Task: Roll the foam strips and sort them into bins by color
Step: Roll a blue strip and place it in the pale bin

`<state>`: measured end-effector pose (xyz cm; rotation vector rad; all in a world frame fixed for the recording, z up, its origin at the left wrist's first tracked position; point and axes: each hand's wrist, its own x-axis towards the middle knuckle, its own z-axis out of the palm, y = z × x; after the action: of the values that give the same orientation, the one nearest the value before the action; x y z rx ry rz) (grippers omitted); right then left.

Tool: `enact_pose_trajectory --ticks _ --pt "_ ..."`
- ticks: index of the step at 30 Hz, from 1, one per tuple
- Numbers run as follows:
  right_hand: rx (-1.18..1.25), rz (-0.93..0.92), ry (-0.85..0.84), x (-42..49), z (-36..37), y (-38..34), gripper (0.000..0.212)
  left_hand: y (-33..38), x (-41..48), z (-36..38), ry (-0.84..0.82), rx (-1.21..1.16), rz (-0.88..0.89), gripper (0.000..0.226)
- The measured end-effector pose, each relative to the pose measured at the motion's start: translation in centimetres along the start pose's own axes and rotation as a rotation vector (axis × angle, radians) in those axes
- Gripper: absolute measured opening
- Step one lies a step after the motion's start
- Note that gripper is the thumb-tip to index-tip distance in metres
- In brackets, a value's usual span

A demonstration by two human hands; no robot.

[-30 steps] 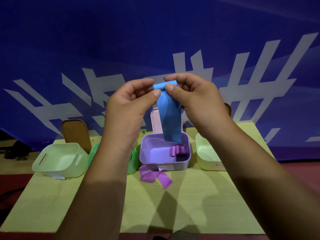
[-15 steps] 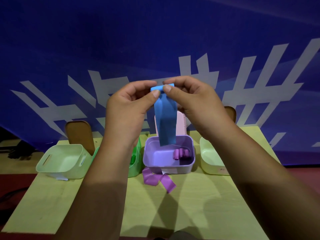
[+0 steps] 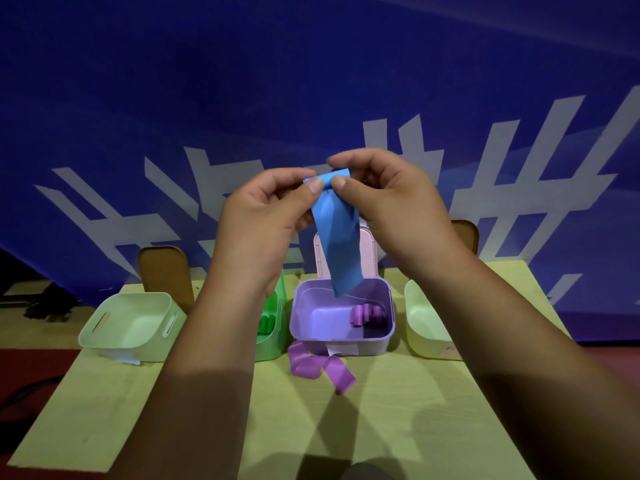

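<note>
I am holding a blue foam strip (image 3: pixel 341 244) up in the air above the counter (image 3: pixel 398 410). My left hand (image 3: pixel 263 216) is pinching the strip's top end between thumb and forefinger. My right hand (image 3: pixel 391 202) is pinching the same end from the 3 o'clock side, its fingers curling over the small rolled edge at the top. The rest of the strip is hanging toward 6 o'clock, slightly twisted, and its loose end is dangling in front of the purple bin (image 3: pixel 311 344); I cannot tell whether it is touching the rim.

A few purple rolls (image 3: pixel 367 315) are lying inside that bin near its 3 o'clock wall. An unrolled purple strip (image 3: pixel 322 367) is lying on the counter at the bin's 6 o'clock side. A green bin (image 3: pixel 273 341) is sitting at its 9 o'clock, partly hidden by my left forearm, with green rolls (image 3: pixel 265 323) inside. A pale green bin (image 3: pixel 114 348) is standing farther toward 9 o'clock, and another pale bin (image 3: pixel 426 327) is standing at 3 o'clock. A pink lid (image 3: pixel 369 251) is standing upright at 12 o'clock.
</note>
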<state>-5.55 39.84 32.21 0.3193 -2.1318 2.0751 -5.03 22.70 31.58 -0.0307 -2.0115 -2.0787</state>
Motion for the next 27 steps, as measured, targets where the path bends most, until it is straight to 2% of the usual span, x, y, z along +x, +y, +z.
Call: enact_pose_trajectory --ticks 9,14,19,27 --pt "0.025 0.081 -0.004 0.5 0.0 0.6 0.015 -0.3 0.5 0.0 0.019 0.037 0.066 0.022" --pt "-0.030 0.061 -0.007 0.8 -0.1 1.0 0.011 -0.2 0.4 0.0 0.002 -0.010 0.019 0.027" --pt "-0.037 0.027 -0.001 0.7 0.0 1.3 0.009 -0.5 -0.1 0.3 0.001 -0.043 -0.037 0.018" --pt "0.009 0.079 -0.025 0.5 -0.1 1.7 0.016 -1.0 0.2 -0.2 0.012 0.068 0.018 0.017"
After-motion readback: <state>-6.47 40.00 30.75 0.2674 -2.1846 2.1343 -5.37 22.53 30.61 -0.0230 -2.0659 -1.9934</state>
